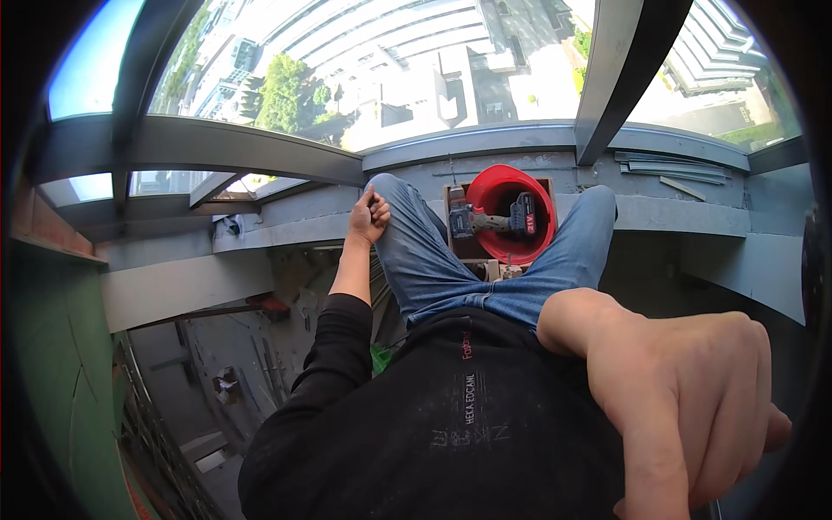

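My left hand point(370, 217) rests by my left knee with its fingers curled in and the thumb against them. Whatever it may hold is too small to make out. Large and close, my right hand point(680, 381) is raised at the lower right, back of the hand showing. Its fingers bend down toward the lower edge, where part of them is cut off. Between my knees sits a red hard hat point(496, 180), turned hollow side up. A cordless drill point(490, 224) with a dark battery lies across it, bit pointing to the window.
The hat is in an open box point(549, 192) by a grey ledge point(685, 218). Metal strips point(672, 167) lie on the ledge at right. Window frames point(607, 78) overlook buildings far below. A green panel point(69, 347) stands at left, above a lower floor point(251, 355) with scattered debris.
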Demonstrator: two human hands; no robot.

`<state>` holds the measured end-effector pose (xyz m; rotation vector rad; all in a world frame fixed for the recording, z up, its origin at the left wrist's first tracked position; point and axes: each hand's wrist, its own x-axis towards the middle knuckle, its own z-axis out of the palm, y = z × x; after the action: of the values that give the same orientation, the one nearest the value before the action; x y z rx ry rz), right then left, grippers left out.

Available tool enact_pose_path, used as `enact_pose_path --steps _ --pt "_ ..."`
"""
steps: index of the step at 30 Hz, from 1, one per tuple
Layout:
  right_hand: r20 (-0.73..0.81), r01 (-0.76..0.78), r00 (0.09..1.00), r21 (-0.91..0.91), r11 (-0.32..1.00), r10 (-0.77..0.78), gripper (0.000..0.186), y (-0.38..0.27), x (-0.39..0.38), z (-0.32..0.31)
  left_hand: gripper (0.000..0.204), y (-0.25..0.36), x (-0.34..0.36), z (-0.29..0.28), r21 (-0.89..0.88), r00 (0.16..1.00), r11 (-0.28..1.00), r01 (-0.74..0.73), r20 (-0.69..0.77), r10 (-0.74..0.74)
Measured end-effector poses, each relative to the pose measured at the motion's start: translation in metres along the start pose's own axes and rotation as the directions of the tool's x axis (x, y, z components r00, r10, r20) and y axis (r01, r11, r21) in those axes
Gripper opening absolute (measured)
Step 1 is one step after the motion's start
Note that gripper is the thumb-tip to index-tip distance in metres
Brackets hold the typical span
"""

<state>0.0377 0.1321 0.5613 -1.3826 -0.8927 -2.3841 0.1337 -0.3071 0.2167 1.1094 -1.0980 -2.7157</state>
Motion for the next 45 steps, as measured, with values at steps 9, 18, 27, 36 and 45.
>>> enact_pose_path --steps 9,18,27,36,45 --pt "0.018 -0.069 0.998 0.162 0.984 0.067 0.055 0.007 -0.003 0.005 0.035 0.003 0.002 -0.003 0.035 1.000 0.999 -0.008 0.015 0.007" --pt "0.062 0.000 0.998 0.182 0.983 -0.011 0.052 0.014 -0.004 0.004 0.036 0.002 0.001 0.000 0.036 1.000 0.999 -0.002 0.004 0.002" --pt "-0.057 0.039 0.998 0.191 0.981 -0.029 0.050 0.011 -0.006 0.012 0.035 0.001 -0.001 0.000 0.019 1.000 1.000 -0.009 0.004 0.008" --pt "-0.137 0.053 0.989 -0.001 0.999 -0.053 0.050 -0.002 -0.010 0.005 0.036 0.001 0.003 0.000 0.037 1.000 0.999 -0.003 0.031 0.002" --pt "-0.199 0.014 0.978 -0.229 0.973 -0.061 0.050 -0.049 -0.028 0.022 0.035 0.004 0.004 -0.001 0.038 1.000 0.999 -0.003 0.010 0.003"
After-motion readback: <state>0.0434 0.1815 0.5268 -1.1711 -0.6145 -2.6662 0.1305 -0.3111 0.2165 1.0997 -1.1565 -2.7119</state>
